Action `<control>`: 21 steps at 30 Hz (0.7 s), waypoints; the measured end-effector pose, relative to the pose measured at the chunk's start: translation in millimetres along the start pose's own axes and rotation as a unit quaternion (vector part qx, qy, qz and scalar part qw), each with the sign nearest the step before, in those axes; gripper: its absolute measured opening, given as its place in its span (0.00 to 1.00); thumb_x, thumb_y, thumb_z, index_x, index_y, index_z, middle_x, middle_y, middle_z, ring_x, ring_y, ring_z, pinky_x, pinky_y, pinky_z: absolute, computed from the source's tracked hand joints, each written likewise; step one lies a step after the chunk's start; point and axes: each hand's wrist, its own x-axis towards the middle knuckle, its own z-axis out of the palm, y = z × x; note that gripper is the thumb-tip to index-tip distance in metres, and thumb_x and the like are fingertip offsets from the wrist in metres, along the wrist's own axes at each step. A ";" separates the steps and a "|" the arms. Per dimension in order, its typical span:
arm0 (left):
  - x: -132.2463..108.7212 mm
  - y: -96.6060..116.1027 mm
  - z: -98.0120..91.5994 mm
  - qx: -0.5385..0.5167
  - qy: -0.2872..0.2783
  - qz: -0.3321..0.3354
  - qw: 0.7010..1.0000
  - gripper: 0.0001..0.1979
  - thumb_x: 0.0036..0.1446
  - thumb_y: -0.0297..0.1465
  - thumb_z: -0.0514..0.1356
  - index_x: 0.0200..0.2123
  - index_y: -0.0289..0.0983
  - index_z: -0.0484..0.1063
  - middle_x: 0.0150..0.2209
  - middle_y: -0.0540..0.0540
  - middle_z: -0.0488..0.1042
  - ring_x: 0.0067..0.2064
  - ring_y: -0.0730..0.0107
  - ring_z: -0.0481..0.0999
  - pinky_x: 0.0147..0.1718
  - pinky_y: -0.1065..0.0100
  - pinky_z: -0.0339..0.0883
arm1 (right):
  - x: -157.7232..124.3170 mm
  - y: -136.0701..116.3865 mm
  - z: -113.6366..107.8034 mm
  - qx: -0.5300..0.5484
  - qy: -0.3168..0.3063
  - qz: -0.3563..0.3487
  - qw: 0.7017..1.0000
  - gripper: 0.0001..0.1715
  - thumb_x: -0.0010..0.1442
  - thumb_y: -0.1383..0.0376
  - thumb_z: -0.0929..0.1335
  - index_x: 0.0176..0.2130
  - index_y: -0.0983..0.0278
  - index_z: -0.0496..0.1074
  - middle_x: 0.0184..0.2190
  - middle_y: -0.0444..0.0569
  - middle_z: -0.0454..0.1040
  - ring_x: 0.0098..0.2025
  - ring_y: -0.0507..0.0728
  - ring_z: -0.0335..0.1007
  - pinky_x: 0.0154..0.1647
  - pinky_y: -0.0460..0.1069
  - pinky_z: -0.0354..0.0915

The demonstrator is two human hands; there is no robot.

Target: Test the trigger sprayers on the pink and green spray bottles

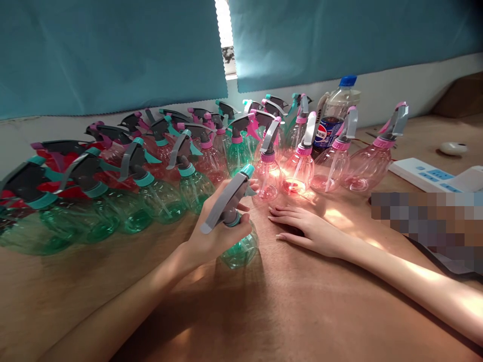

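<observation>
My left hand [217, 229] is closed around the neck of a green spray bottle [241, 249] with a grey trigger and teal collar, which stands on the brown table [287, 311]. My right hand [307, 229] lies flat on the table just to its right, fingers stretched out, holding nothing. Right behind both hands stand pink spray bottles [298, 168], the nearest about a hand's width away.
Several green spray bottles [158, 196] and red ones [113, 156] crowd the left and back in rows. A cola bottle [332, 125] with a blue cap stands among the pink ones. A white power strip [426, 173] lies at right, before a blue curtain [113, 50].
</observation>
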 end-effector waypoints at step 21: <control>4.2 -1.0 -0.4 0.057 0.042 0.055 0.996 0.15 0.46 0.24 0.55 0.39 0.40 0.64 0.32 0.51 0.66 0.28 0.72 0.67 0.27 0.69 0.64 | -2.5 3.2 1.9 -0.004 -0.005 0.007 1.000 0.27 0.68 0.54 0.65 0.62 0.59 0.68 0.64 0.53 0.66 0.67 0.64 0.60 0.66 0.63 0.59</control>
